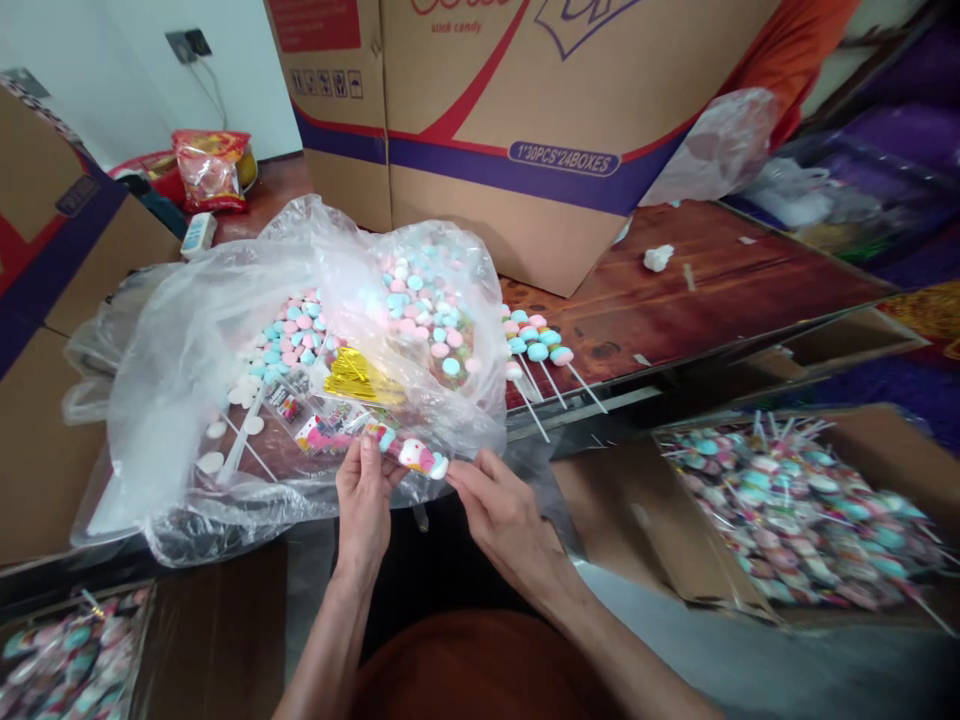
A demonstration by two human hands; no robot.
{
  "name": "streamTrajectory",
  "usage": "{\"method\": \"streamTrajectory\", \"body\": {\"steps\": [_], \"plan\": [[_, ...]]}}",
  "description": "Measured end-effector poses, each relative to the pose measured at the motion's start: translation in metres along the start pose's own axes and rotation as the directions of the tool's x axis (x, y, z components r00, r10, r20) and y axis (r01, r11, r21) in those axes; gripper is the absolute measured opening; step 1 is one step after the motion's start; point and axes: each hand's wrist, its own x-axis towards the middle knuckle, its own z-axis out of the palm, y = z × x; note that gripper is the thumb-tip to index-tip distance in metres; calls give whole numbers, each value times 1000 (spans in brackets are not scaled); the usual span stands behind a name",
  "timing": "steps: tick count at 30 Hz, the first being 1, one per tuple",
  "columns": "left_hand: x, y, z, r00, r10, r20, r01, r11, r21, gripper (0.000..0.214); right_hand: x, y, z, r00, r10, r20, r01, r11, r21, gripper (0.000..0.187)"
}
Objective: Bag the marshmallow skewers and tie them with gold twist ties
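Observation:
Between my hands is a marshmallow candy stick [416, 457] in pink, white and blue, held low over the table's front edge. My left hand [365, 500] pinches its left part between thumb and fingers. At the right end my right hand [510, 520] closes its fingertips; whether a stick or wrapper lies between them is hidden. Just beyond are printed clear wrappers [322, 432] and a bundle of gold twist ties [356, 375]. Pastel marshmallows [296, 330] lie loose in a big clear plastic bag [180, 430]. Marshmallow lollipops [538, 351] rest right of the bag.
A large carton [465, 175] stands at the back of the wooden table [720, 270], another carton [45, 420] at left. Below right, an open box [667, 535] holds wrapped lollipops; another box [202, 630] sits lower left. An orange sleeve [787, 60] shows behind.

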Motion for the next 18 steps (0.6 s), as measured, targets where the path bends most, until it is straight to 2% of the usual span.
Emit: {"method": "streamTrajectory", "body": {"steps": [7, 12, 18], "plan": [[-3, 0, 2, 999, 32, 19, -31, 999, -37, 38, -4, -13, 18, 997, -48, -65, 42, 995, -94, 31], [-4, 0, 4, 998, 54, -26, -57, 990, -125, 32, -7, -16, 20, 994, 57, -90, -51, 996, 73, 27], [-6, -5, 8, 996, 46, -73, -59, 981, -183, 31, -5, -16, 16, 980, 200, 5, -194, 943, 271, 22]]}}
